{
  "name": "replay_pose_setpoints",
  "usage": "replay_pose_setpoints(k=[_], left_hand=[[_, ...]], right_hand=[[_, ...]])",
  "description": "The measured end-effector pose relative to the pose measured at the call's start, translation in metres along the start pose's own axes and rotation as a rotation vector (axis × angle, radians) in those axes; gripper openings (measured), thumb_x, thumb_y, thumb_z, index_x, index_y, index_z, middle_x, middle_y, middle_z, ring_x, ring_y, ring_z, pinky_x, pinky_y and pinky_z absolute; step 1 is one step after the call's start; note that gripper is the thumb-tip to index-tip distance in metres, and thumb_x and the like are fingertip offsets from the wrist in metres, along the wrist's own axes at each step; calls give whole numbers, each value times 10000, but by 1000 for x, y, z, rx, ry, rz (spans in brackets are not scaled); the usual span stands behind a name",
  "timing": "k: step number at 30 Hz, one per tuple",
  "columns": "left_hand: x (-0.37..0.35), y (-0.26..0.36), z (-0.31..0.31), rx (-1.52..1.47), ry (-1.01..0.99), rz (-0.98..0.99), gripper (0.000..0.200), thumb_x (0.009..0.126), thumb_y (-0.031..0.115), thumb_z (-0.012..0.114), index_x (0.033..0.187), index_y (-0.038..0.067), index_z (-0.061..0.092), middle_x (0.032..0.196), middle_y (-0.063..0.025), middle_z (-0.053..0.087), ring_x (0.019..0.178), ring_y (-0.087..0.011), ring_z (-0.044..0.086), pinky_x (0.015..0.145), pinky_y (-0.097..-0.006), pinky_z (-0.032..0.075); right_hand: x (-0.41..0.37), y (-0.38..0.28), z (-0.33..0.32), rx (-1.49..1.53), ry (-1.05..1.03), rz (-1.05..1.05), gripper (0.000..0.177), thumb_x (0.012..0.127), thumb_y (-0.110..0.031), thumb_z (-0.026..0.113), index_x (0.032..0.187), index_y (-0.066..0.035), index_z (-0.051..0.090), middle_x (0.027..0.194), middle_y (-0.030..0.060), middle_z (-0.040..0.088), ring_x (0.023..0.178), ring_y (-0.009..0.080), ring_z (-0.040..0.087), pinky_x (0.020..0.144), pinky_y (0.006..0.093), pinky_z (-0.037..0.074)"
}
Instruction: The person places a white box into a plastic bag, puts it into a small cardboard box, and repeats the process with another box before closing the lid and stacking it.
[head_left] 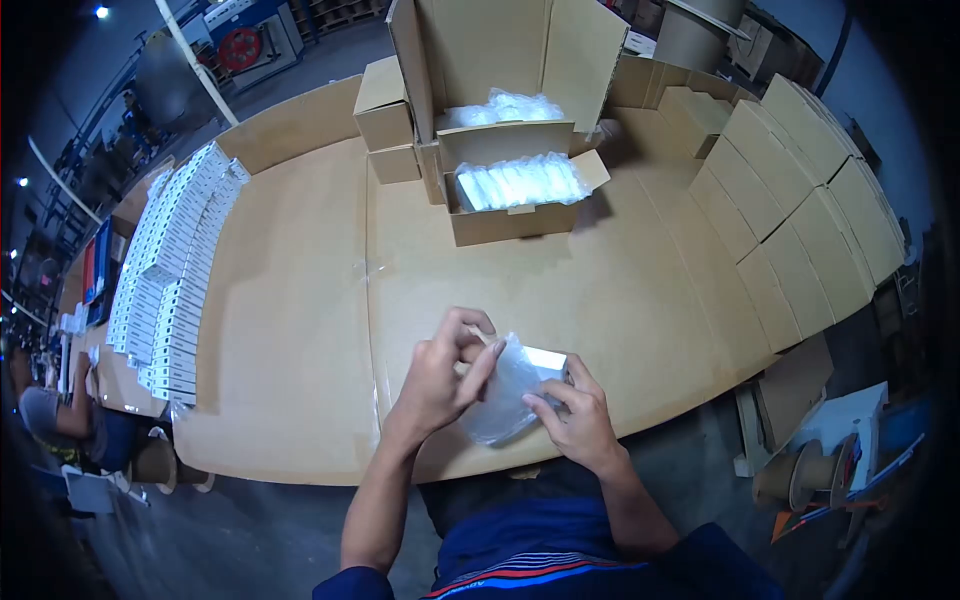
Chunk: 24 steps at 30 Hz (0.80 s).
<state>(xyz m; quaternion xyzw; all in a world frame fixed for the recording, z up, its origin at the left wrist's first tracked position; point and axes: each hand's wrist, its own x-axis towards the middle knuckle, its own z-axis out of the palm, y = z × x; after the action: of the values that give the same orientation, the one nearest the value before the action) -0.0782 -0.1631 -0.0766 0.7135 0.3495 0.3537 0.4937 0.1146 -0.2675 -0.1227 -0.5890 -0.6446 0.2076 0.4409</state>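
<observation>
Close to the table's near edge, a small white box (546, 362) sits partly in a clear plastic bag (500, 405). My right hand (580, 415) grips the box from its right side, thumb on the near face and fingers behind it. At the bag's upper left edge is my left hand (445, 370), its fingers curled and its thumb against the plastic. Farther out, straight ahead, an open cardboard carton (515, 226) holds a row of white items wrapped in plastic (522, 183).
Behind the carton stands a taller open cardboard box (485, 60) with more wrapped items. Stacked white boxes (170, 280) line the table's left side, closed brown cartons (800, 210) its right. A person (65, 415) sits at the far left. Cardboard (290, 300) covers the table.
</observation>
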Motion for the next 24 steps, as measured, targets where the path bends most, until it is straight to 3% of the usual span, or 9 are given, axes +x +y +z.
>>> replay_pose_setpoints(k=[2, 3, 6, 7, 10, 16, 20, 21, 24], left_hand=[[2, -1, 1, -80, 191, -28, 204, 979, 12, 627, 1155, 3, 523, 756, -112, 677, 611, -144, 652, 595, -274, 516], [-1, -27, 2, -230, 307, 21, 447, 943, 81, 724, 1307, 5, 475, 936, -107, 698, 783, -155, 677, 719, -270, 540], [-4, -44, 20, -554, 554, 288, 712, 885, 185, 825, 1417, 15, 383, 1194, -125, 647, 996, -193, 653, 889, -300, 533], [-16, -54, 20, -648, 416, 183, 954, 786, 226, 920, 1487, 26, 305, 1344, -131, 559, 1163, -223, 599, 1005, -339, 501], [-40, -57, 31, -636, 163, -56, 1000, 747, 169, 943, 1494, 28, 294, 1317, -135, 577, 1193, -212, 598, 1019, -345, 503], [-31, -51, 44, -276, 205, -35, 711, 735, 53, 922, 1312, -10, 511, 1131, -126, 687, 1046, -201, 688, 905, -339, 571], [-36, -54, 43, -150, 226, 9, 658, 730, 125, 946, 1249, 2, 562, 1049, -120, 721, 959, -182, 711, 844, -314, 584], [-37, -54, 43, -100, 226, 24, 652, 728, 130, 949, 1241, 4, 568, 1034, -119, 729, 945, -178, 716, 837, -310, 586], [-38, -46, 40, -26, 206, 25, 632, 726, 144, 952, 1217, 7, 579, 1020, -128, 745, 940, -167, 729, 832, -312, 590]], right_hand=[[-4, 0, 1, 52, 6, 89, 159, 848, -39, 805, 901, 69, 702, 1028, 150, 585, 807, 225, 596, 683, 326, 483], [-4, 1, 2, 110, 35, 158, 166, 853, -70, 807, 897, 54, 707, 999, 156, 586, 804, 252, 598, 686, 346, 484], [-5, 17, 16, 229, 178, 153, 189, 861, -114, 813, 877, 39, 704, 962, 158, 584, 802, 282, 595, 697, 369, 479], [-4, 22, 20, 260, 235, 114, 197, 863, -120, 815, 869, 39, 699, 959, 156, 583, 803, 282, 593, 702, 371, 476], [-1, 18, 19, 231, 247, 147, 213, 858, -127, 822, 859, 42, 691, 956, 152, 582, 818, 283, 596, 726, 377, 480], [-1, 7, 20, 196, 149, 145, 185, 872, -99, 801, 879, 56, 700, 1013, 175, 588, 878, 282, 627, 765, 354, 498], [7, 11, 1, 587, 214, 73, 190, 962, -25, 654, 1120, 64, 713, 1133, 137, 612, 1056, 228, 638, 971, 335, 496], [6, 20, -12, 463, 198, 179, 226, 998, -9, 592, 1181, 73, 697, 1199, 124, 607, 1134, 207, 610, 1064, 330, 453], [32, 24, -37, 528, 347, 115, 336, 991, 9, 617, 1323, 45, 583, 1220, 143, 599, 1131, 185, 596, 1025, 316, 472]])
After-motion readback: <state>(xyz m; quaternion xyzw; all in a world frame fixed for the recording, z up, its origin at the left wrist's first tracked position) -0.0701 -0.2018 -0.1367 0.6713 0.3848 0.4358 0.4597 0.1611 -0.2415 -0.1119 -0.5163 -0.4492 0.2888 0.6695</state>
